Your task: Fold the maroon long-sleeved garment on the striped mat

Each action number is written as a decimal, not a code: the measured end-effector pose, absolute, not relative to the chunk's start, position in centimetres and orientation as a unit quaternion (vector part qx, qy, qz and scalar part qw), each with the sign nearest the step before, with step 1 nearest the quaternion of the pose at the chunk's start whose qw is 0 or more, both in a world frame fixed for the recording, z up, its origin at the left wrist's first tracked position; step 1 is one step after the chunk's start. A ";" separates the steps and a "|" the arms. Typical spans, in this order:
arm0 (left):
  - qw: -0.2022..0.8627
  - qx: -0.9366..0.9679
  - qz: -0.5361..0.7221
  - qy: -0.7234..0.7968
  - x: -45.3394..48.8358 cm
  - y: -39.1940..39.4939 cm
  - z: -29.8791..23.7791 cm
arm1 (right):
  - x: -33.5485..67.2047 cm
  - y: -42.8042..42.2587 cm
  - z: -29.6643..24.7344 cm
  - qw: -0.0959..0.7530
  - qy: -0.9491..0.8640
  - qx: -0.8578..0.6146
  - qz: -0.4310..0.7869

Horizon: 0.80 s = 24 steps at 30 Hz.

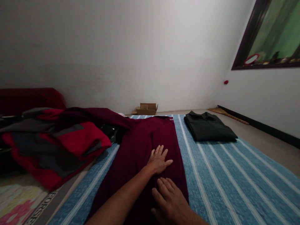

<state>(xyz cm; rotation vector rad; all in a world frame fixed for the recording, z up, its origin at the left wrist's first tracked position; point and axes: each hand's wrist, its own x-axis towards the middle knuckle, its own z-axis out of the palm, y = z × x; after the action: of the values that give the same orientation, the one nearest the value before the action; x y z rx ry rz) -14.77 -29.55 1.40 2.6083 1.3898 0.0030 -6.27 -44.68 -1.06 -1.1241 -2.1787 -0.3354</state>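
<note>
A maroon long-sleeved garment [142,137] lies spread on the blue striped sheet [208,175], one sleeve reaching left over other clothes. My left hand [159,161] rests flat on the middle of the maroon cloth, fingers spread. Closer to me and slightly right, my right hand [170,198] lies palm down on the same garment, its fingers stretched out. Neither hand holds anything. The near end of the garment runs past the bottom of the view, partly hidden by my forearms.
A folded dark garment [209,127] sits at the far right of the sheet. On the left is a heap of red and grey clothing [61,143]. An open cardboard box [147,108] stands by the back wall. A dark-framed window [269,34] is at upper right.
</note>
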 end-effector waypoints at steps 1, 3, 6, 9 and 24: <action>0.094 0.879 0.001 0.468 -14.8 -29.5 1.4 | -6.1 -44.7 -0.3 0.347 -0.826 -0.430 -0.111; 0.095 0.879 0.000 0.467 -14.7 -29.4 1.3 | -5.6 -44.5 1.2 0.388 -0.810 -0.431 -0.086; 0.087 0.881 -0.007 0.465 -14.8 -29.1 1.2 | -4.5 -43.5 3.0 0.418 -0.786 -0.448 -0.081; 0.080 0.882 -0.020 0.464 -14.8 -29.0 1.2 | -3.7 -42.2 2.8 0.397 -0.761 -0.506 -0.086; 0.116 0.875 -0.029 0.469 -14.7 -29.3 3.0 | -4.0 -42.3 -0.6 0.299 -0.737 -0.606 0.000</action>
<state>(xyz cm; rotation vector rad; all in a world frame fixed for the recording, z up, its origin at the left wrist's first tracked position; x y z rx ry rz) -14.75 -29.31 3.00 2.5620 1.3747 -0.0854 -3.98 -42.29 -0.56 -1.6097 -1.9568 0.0013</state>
